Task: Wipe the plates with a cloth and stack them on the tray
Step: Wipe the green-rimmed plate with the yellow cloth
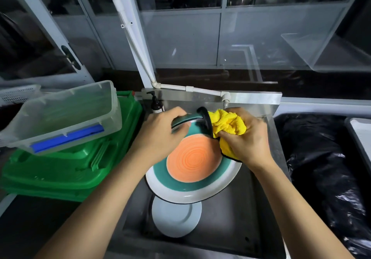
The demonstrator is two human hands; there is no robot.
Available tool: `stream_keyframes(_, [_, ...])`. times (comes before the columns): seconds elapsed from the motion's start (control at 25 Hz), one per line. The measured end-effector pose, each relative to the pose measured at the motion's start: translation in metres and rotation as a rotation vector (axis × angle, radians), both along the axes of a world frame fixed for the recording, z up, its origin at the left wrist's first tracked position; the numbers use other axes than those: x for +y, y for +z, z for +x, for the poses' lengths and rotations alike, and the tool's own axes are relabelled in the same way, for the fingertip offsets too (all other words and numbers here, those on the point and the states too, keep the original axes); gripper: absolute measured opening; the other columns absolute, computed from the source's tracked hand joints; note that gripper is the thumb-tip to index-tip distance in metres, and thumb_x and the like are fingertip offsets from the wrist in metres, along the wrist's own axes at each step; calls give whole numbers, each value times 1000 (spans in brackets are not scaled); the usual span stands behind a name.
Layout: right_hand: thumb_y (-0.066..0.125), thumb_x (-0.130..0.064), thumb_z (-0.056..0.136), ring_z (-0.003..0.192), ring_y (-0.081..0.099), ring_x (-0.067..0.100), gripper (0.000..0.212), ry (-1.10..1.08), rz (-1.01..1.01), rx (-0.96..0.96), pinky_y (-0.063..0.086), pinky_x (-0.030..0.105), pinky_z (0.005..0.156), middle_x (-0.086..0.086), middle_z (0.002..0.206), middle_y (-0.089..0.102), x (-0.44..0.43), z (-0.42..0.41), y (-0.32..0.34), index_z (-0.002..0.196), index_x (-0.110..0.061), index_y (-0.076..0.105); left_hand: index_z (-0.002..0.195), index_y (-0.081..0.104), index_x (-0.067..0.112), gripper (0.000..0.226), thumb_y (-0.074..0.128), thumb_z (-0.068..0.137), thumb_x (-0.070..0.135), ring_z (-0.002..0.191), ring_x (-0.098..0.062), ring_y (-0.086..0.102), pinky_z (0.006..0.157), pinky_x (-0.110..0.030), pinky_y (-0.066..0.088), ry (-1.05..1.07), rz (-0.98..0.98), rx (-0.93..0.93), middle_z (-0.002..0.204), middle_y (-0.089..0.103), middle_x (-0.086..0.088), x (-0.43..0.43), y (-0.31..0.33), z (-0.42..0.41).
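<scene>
A large plate with an orange centre, a teal ring and a white rim is held tilted over the steel sink. My left hand grips its far left rim. My right hand holds a bunched yellow cloth pressed on the plate's upper right part. A plain white plate lies in the sink below the large one. A stack of green trays stands to the left of the sink.
A clear plastic box with a blue strip rests tilted on the green trays. A dark pump bottle stands at the sink's back left corner. A white pipe and tap run along the back. Black plastic sheeting lies on the right.
</scene>
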State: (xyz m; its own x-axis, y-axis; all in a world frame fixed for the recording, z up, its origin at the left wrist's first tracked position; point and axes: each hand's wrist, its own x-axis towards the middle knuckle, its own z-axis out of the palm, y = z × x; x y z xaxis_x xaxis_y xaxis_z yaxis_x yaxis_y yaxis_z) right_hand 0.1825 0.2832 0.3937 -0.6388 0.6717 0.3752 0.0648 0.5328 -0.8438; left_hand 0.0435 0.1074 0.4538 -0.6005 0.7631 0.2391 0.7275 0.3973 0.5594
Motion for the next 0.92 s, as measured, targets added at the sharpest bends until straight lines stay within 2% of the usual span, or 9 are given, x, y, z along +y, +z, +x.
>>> stream_keyframes(0.12, [77,-26,62,81,66,2,58,74,85,-4,52,18,72,-34,80,63,-12,-5,17,114,-42,58,75,45,26,23,60,91,35,63,-28,48,56,-35,39,-16,-138,159,59,46,5,12,13,6])
stream_keyframes(0.24, [77,-26,63,80,65,4,58,46,96,13,54,22,73,-26,82,65,-13,-3,21,115,-42,56,66,30,26,42,58,96,37,61,-27,40,56,-35,29,32,-209,215,54,35,7,12,16,6])
stream_keyframes(0.36, [77,-25,64,79,66,7,54,62,122,22,56,29,75,-16,88,67,-12,-1,26,112,-41,58,64,35,25,42,61,96,34,46,-15,34,52,-34,27,38,-112,180,45,33,6,8,13,9])
stream_keyframes(0.48, [77,-23,66,81,66,4,51,73,122,30,54,23,75,-18,89,68,-7,-3,29,109,-42,61,69,51,16,36,62,95,39,41,-19,34,47,-34,28,49,20,128,39,33,2,3,6,6])
stream_keyframes(0.64, [74,-14,68,71,65,-3,34,-126,-137,155,51,14,70,-23,76,71,3,4,12,97,-32,68,69,54,12,50,54,93,56,44,-29,34,45,-36,29,143,251,38,45,40,-9,-9,1,3])
stream_keyframes(0.8, [69,10,81,62,60,-7,32,-287,-430,261,50,12,63,-24,66,69,2,3,-10,84,-22,68,68,55,30,31,61,95,44,47,-17,37,46,-31,33,272,475,-55,48,46,2,-10,1,8])
stream_keyframes(0.84, [68,11,83,61,60,-6,28,-306,-466,266,50,13,62,-23,65,69,1,3,-15,86,-17,69,69,56,30,29,61,95,41,48,-17,39,46,-30,34,289,491,-66,49,47,3,-10,-1,10])
stream_keyframes(0.92, [68,9,84,59,60,-7,22,-312,-488,266,50,13,60,-22,64,69,1,3,-19,88,-12,70,78,63,24,25,61,95,42,50,-23,48,51,-36,42,308,482,-106,55,58,-1,-10,-7,15])
